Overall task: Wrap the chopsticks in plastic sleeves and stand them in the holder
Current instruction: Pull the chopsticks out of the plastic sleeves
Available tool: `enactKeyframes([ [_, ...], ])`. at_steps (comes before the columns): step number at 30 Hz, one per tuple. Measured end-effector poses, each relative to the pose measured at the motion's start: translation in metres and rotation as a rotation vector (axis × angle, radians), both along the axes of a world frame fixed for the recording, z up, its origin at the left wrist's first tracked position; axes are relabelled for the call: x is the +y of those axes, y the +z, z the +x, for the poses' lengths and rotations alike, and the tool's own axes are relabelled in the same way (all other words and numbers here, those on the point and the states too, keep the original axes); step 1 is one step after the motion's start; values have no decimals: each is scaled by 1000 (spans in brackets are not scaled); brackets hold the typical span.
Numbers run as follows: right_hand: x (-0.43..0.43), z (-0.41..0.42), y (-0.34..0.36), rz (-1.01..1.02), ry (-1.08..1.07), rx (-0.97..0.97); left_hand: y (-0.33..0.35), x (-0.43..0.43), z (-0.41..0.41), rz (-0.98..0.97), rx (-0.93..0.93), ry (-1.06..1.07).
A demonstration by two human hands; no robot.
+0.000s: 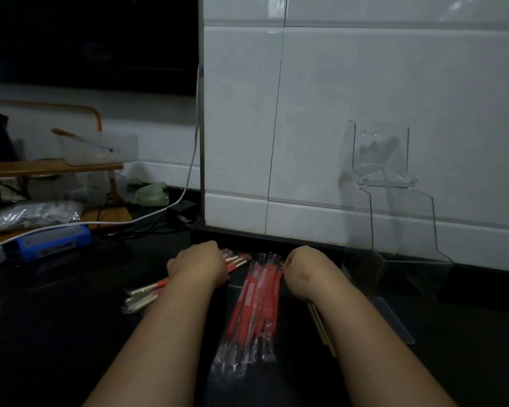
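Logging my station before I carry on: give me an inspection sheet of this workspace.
Surface: dark counter, dimly lit.
Job's things: red sleeves piled between the hands; sleeved chopsticks at left; clear holder at right, seemingly empty.
Clutter: blue box, plastic bag, tub on wooden rack.
Hands: left hand on sleeved chopsticks, fingers hidden; right hand grips bare chopsticks.
Cables: white cable down the wall corner to the counter.
Surroundings: white tiled wall, dark opening.
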State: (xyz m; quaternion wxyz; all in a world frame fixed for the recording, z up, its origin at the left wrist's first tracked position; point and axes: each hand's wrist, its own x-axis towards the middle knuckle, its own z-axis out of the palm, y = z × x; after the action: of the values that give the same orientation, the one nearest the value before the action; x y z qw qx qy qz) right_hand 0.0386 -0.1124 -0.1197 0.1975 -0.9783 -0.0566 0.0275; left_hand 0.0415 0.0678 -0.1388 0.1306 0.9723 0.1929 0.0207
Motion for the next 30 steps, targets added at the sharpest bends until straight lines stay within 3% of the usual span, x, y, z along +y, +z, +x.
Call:
enactKeyframes([
  [7, 2, 1, -1, 29, 5, -17, 1, -1, -1, 65, -60, 75],
  [14, 2, 2, -1, 55, 19, -12, 3, -4, -3, 82, 9, 122],
  [23, 3, 1, -1, 64, 48, -55, 4, -8, -5, 171, 1, 19],
  [30, 4, 0, 0, 72, 55, -52, 6, -11, -5, 113, 58, 1],
])
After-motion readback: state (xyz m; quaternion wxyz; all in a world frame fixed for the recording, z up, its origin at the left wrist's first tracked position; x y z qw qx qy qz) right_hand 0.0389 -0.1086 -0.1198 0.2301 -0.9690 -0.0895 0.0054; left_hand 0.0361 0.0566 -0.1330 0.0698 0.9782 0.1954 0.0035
